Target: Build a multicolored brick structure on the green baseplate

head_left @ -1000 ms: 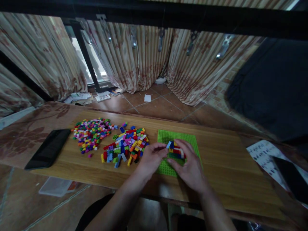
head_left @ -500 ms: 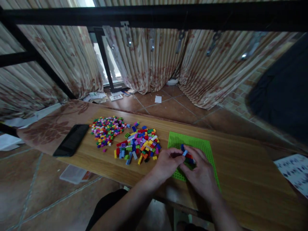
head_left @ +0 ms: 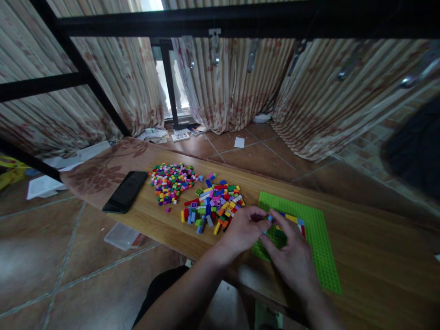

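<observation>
Two piles of loose bricks, a small-brick pile [head_left: 168, 185] and a bigger-brick pile [head_left: 215, 206], lie on the table [head_left: 374, 243], left of the green plate [head_left: 321, 247]. From my end, the work looks partly done: a low build [head_left: 292, 218] of yellow, red, white and blue bricks sits on the plate, its near side hidden by fingers, and much of the plate is bare. How many loose bricks are left to use, I can't tell. Both forearms reach in from the near side and the hands meet over the plate. I read the left hand [head_left: 245, 229] as pinching a light-blue brick [head_left: 270, 218], thumb and fingertips drawn together. The right hand [head_left: 292, 250] arches beside it, thumb and forefinger parted; whether it grips anything, I can't tell.
</observation>
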Available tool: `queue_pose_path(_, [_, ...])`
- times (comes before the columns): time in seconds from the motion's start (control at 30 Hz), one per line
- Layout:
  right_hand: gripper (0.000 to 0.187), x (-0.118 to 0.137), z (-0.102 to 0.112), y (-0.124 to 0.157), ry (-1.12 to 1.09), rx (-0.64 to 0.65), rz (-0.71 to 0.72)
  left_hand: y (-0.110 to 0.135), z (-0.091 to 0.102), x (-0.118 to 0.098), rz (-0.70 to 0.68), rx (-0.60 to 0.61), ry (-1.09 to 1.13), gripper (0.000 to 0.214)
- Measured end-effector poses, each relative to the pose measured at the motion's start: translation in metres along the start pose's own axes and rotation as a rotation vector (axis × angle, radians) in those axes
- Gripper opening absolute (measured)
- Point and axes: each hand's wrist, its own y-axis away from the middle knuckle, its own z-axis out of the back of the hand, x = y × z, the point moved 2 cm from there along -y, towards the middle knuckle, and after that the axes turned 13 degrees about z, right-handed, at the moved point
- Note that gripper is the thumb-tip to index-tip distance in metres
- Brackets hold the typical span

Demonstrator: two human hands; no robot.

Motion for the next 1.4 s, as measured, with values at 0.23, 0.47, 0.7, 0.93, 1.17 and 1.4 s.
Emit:
queue_pose_path(0.23, [0.057,-0.0001,-0.0014,-0.0018,0.015,-0.015,-0.003,-0.0009,0.0006,-0.0016,0.008,-0.006,0.013,0.01])
queue_pose_path(0.47, [0.055,-0.0034,0.0016,-0.0027,0.021,-0.034,0.004,-0.0034,-0.0014,0.0,0.003,-0.002,0.017,0.01])
queue_pose_path(0.7, [0.052,-0.0036,0.0054,-0.0023,0.01,-0.033,0.01,-0.0077,-0.0051,0.0054,0.003,-0.002,0.02,0.011])
queue_pose_path(0.93, [0.052,-0.0057,0.0053,-0.0014,0.018,-0.048,0.0,-0.007,-0.0075,0.0041,0.01,-0.003,0.022,0.013])
queue_pose_path(1.17, [0.049,-0.0065,0.0051,-0.0018,0.012,-0.058,0.009,-0.0067,-0.0069,0.004,0.01,-0.003,0.008,0.014])
queue_pose_path(1.4, [0.046,-0.0059,0.0068,-0.0038,0.018,-0.073,-0.041,-0.0077,-0.0055,-0.002,0.039,-0.078,-0.027,0.02])
